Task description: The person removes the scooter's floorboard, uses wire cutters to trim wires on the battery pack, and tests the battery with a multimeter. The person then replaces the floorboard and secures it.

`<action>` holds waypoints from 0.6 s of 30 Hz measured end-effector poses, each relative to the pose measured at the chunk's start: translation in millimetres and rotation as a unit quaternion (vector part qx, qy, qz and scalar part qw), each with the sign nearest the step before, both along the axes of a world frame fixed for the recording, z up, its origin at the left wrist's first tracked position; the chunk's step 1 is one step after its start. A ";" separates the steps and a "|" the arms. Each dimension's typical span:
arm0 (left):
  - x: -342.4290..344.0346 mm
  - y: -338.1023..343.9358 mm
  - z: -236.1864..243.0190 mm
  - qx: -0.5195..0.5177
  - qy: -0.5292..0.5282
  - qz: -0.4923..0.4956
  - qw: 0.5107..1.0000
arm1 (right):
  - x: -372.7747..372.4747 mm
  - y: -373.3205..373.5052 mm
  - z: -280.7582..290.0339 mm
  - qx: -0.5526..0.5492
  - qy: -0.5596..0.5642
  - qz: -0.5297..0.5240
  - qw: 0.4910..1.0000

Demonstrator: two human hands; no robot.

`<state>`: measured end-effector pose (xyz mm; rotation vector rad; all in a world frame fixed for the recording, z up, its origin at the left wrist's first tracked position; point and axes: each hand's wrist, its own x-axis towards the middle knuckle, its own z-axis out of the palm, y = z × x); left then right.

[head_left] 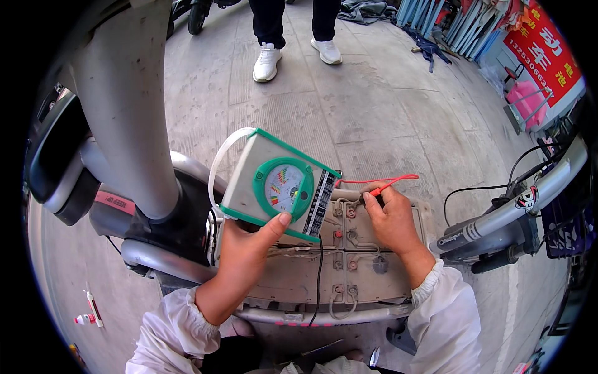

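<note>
A battery tester (246, 184) with a green frame, a round needle dial and a white strap handle hangs over the battery bank, tilted. My left hand (246, 249) grips its near lower edge, thumb on the front. Fingers of my right hand (398, 221) pinch a red test probe (375, 192), its red lead (402, 178) looping back to the tester. The probe's tip is hidden, so I cannot tell whether it touches a terminal. Beneath lie dusty brown batteries (289, 283) with wired terminals in the middle. From the tester a black lead (319, 274) droops across them.
A grey vehicle column (128, 93) rises at left; a grey bar with black cables (551, 184) stands at right. Beyond, a person in white shoes (268, 63) faces me. A red sign (551, 47) and a pink object (528, 103) are far right. A small tube (93, 306) lies left.
</note>
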<state>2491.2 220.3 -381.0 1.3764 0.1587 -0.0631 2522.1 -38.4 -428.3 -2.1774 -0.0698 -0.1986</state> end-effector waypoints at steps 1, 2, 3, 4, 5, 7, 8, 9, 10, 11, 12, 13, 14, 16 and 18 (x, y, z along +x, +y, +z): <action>-0.1 -0.6 -0.1 -0.004 -0.003 -0.002 1.000 | 1.0 -1.3 -3.8 -0.015 -0.025 0.000 1.000; 0.0 -1.1 -0.7 -0.005 -0.003 -0.003 1.000 | 0.7 -1.2 -3.7 -0.002 -0.009 0.003 1.000; 0.0 -1.7 -1.6 -0.006 -0.003 -0.004 1.000 | -0.7 -1.1 -3.4 0.011 0.007 0.006 1.000; 0.0 -2.7 -2.7 -0.007 -0.003 -0.005 1.000 | -1.5 -1.4 -3.9 0.024 0.023 0.008 0.999; -0.1 -4.8 -2.1 -0.007 -0.013 -0.003 1.000 | -1.9 -3.8 -4.0 0.016 0.012 -0.003 1.000; 0.1 -9.7 -1.8 -0.008 -0.034 0.000 0.999 | -1.6 -10.8 -6.0 0.001 -0.010 -0.027 1.000; -0.3 -10.6 -4.3 -0.001 -0.027 -0.004 1.000 | -2.8 -10.4 -7.3 0.065 -0.010 -0.058 0.996; -0.4 -11.8 -6.7 0.006 -0.021 -0.009 1.000 | -4.1 -9.4 -7.7 0.128 -0.010 -0.089 0.988; -0.6 -13.2 -9.2 0.012 -0.015 -0.014 1.000 | -6.1 -9.8 -8.7 0.190 -0.011 -0.120 0.974; -0.8 -14.2 -11.4 0.025 -0.013 -0.020 0.999 | -9.0 -17.9 -10.3 0.237 0.004 -0.119 0.964; -1.0 -15.1 -13.6 0.038 -0.012 -0.027 0.999 | -13.7 -22.7 -10.9 0.247 0.007 -0.123 0.961; -1.7 -16.2 -14.6 0.051 -0.011 -0.033 0.998 | -19.3 -26.2 -9.3 0.256 0.011 -0.126 0.958; -2.1 -18.8 -14.1 0.045 -0.011 -0.042 0.998 | -24.6 -30.0 -6.9 0.265 0.012 -0.132 0.955; -3.3 -23.7 -12.6 0.033 -0.009 -0.058 0.998 | -32.2 -36.1 -6.7 0.270 0.016 -0.131 0.954; -3.7 -29.2 -13.7 0.030 -0.008 -0.045 0.999 | -36.4 -41.4 -9.3 0.275 0.010 -0.129 0.953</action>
